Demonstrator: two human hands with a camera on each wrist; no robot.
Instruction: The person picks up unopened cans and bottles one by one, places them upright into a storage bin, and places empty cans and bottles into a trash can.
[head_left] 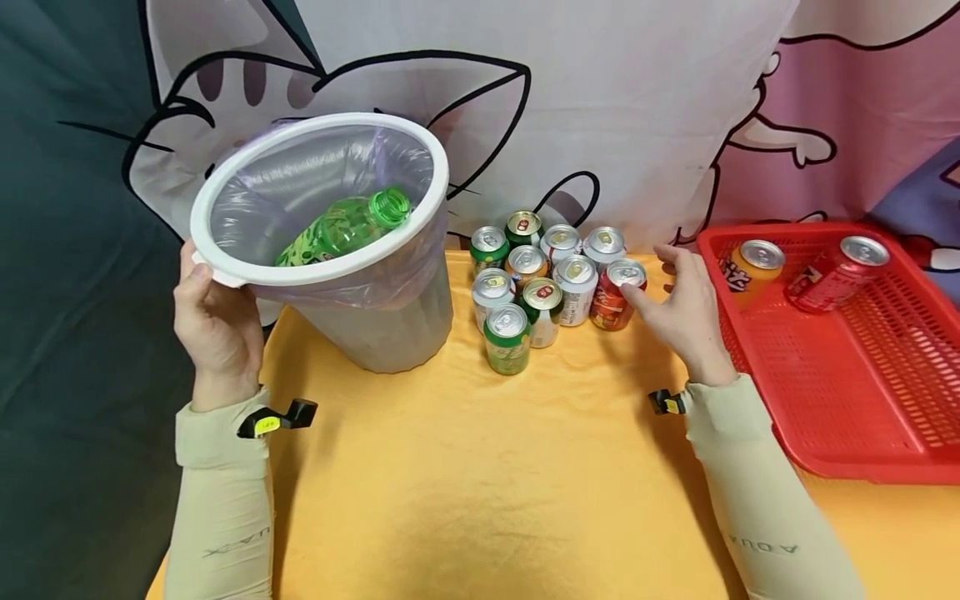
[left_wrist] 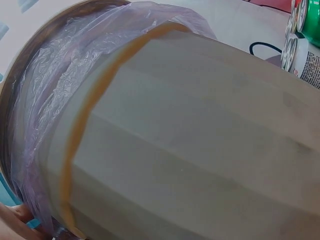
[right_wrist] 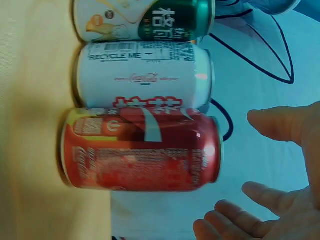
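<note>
Looks like a small staged recording corner; impossible to say whether set inside a home, office or lab. Closed off behind by a cartoon-printed cloth (head_left: 637,108) with soft folds, right at the back edge of a yellow-covered worktop (head_left: 480,467). Stocked with a lined bin (head_left: 382,333), grouped drink cans (head_left: 507,342) and a red basket (head_left: 847,383). Marked as such by small black wrist cameras (head_left: 663,402).
</note>
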